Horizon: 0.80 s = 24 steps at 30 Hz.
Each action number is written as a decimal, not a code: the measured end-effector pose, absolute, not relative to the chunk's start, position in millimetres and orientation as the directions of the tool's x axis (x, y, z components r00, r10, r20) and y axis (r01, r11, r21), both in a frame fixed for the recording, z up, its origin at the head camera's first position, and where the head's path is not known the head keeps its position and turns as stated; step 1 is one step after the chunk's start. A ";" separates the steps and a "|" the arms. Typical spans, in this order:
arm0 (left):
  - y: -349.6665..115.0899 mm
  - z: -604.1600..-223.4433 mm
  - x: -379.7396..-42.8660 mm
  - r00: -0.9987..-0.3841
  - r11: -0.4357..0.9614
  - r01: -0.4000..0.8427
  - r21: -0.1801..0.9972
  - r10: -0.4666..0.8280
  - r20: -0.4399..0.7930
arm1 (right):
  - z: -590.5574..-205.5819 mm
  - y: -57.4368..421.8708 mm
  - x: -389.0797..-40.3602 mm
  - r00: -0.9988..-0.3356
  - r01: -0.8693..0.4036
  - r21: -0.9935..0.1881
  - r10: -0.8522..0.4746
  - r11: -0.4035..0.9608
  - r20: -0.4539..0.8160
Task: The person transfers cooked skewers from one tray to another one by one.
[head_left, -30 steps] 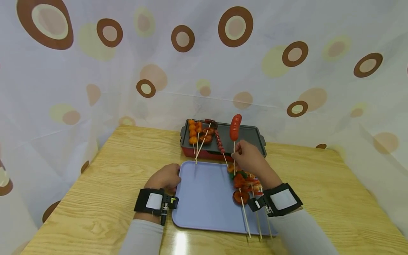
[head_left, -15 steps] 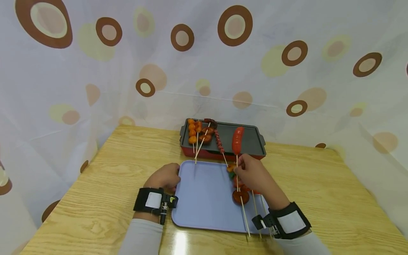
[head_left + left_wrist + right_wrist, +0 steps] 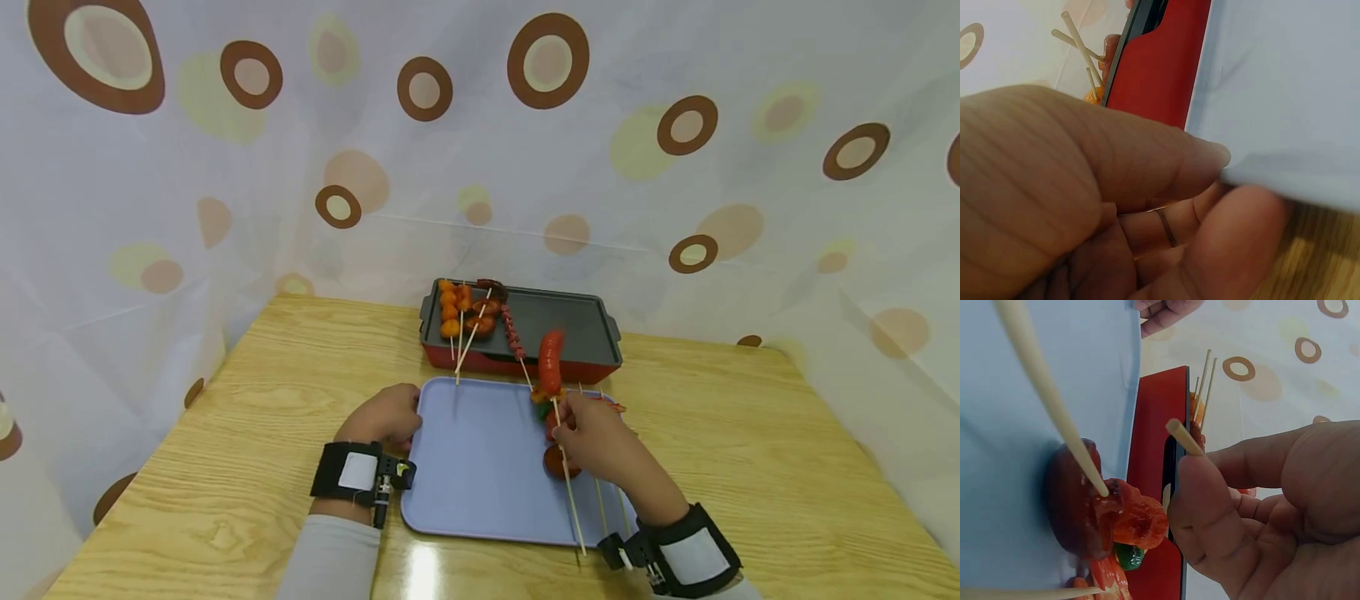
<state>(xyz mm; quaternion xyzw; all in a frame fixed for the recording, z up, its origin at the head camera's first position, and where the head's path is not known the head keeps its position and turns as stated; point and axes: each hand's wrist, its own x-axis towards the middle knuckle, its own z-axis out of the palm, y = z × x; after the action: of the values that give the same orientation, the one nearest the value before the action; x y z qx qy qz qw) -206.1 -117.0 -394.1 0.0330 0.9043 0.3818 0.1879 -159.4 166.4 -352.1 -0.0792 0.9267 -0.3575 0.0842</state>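
Note:
My right hand [image 3: 602, 437] pinches the wooden stick of a red sausage skewer [image 3: 551, 363] between thumb and fingers. The sausage is held up between the grill and the tray. In the right wrist view, the stick's blunt end [image 3: 1184, 436] pokes out above the thumb. With thumb above and a finger below, my left hand [image 3: 381, 417] grips the rim of the pale blue tray [image 3: 472, 467] at its left side; the left wrist view shows the thumb [image 3: 1166, 159] on that rim. Several other skewers lie on the tray's right side, partly hidden by my right hand.
Behind the tray stands a red grill with a dark plate [image 3: 562, 321]. Orange ball skewers [image 3: 449, 310], brown slices [image 3: 482, 323] and a thin red skewer [image 3: 512, 332] lie on its left half, some sticks overhanging the front. A patterned cloth [image 3: 480, 150] hangs behind the wooden table [image 3: 300, 375].
My right hand has come back toward me with the sausage skewer, from over the grill plate to the tray's far right. My left hand keeps its place on the rim.

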 end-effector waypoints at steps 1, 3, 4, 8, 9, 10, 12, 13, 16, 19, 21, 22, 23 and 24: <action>-117.0 -394.2 -206.2 -0.927 0.706 -0.084 0.703 0.204 -0.315 | -353.0 165.8 -158.4 -0.973 -0.084 -0.668 -0.205 0.739 -0.104; -117.2 -395.0 -206.4 -0.926 0.705 -0.085 0.704 0.205 -0.316 | -354.5 164.4 -156.5 -0.975 -0.074 -0.650 -0.193 0.756 -0.114; -117.3 -395.2 -206.5 -0.926 0.705 -0.086 0.704 0.205 -0.318 | -355.5 163.9 -155.8 -0.975 -0.071 -0.642 -0.190 0.764 -0.119; -117.5 -396.0 -207.1 -0.924 0.710 -0.086 0.699 0.206 -0.323 | -359.3 163.7 -154.4 -0.973 -0.083 -0.618 -0.197 0.782 -0.118; -117.6 -396.0 -207.3 -0.923 0.710 -0.087 0.699 0.206 -0.325 | -360.0 163.7 -153.9 -0.972 -0.087 -0.615 -0.202 0.784 -0.120; -117.6 -396.0 -207.5 -0.923 0.711 -0.089 0.698 0.206 -0.327 | -361.2 163.6 -153.5 -0.971 -0.096 -0.606 -0.208 0.790 -0.118; -117.7 -395.5 -207.4 -0.922 0.710 -0.090 0.698 0.206 -0.328 | -363.7 163.3 -152.6 -0.969 -0.109 -0.590 -0.219 0.800 -0.117; -117.7 -395.4 -207.4 -0.922 0.710 -0.091 0.698 0.206 -0.329 | -364.7 162.5 -151.9 -0.968 -0.105 -0.585 -0.218 0.804 -0.126; -117.3 -395.7 -207.8 -0.922 0.709 -0.096 0.699 0.202 -0.331 | -367.9 159.9 -150.4 -0.962 -0.092 -0.571 -0.220 0.816 -0.159; -116.9 -396.2 -208.4 -0.921 0.706 -0.102 0.701 0.199 -0.335 | -369.8 157.3 -149.6 -0.957 -0.079 -0.566 -0.221 0.820 -0.188; -117.0 -396.9 -208.7 -0.921 0.704 -0.104 0.703 0.199 -0.336 | -370.2 155.9 -149.3 -0.955 -0.084 -0.561 -0.227 0.823 -0.190; -117.0 -396.9 -208.8 -0.920 0.703 -0.106 0.704 0.199 -0.337 | -370.4 155.4 -149.3 -0.955 -0.090 -0.558 -0.231 0.825 -0.187; -117.0 -396.7 -208.9 -0.920 0.701 -0.109 0.705 0.198 -0.338 | -370.3 154.9 -149.1 -0.955 -0.100 -0.553 -0.237 0.827 -0.181; -116.9 -396.8 -209.0 -0.920 0.699 -0.110 0.706 0.197 -0.339 | -370.3 154.5 -148.8 -0.955 -0.110 -0.547 -0.241 0.830 -0.175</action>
<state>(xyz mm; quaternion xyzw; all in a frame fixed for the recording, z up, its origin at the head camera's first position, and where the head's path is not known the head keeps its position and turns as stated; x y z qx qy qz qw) -209.0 -116.9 -396.8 0.0241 0.9002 0.3869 0.1984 -148.8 154.5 -370.3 -0.0925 0.9491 -0.2766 0.1191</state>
